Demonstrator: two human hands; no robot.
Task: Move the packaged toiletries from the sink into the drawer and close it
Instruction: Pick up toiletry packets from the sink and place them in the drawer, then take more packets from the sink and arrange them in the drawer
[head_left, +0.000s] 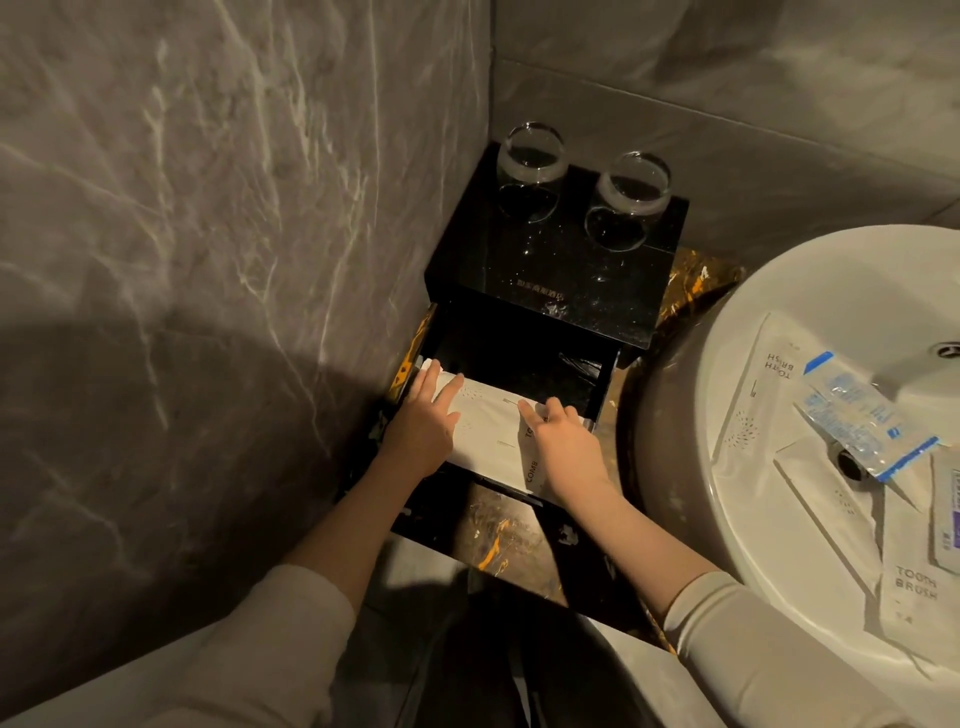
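Packets (485, 436) lie in drawer (602, 387) under left hand (423, 428) and right hand (563, 449).

Two clear round drinking glasses (531, 171) (632, 200) stand on one glossy black drawer box (597, 291). Two white paper toothbrush packets (753, 395) (852, 540) and one blue-edged clear plastic sachet (862, 415) lie in one white round sink (753, 519). Two bare hands (423, 423) (563, 447) show.
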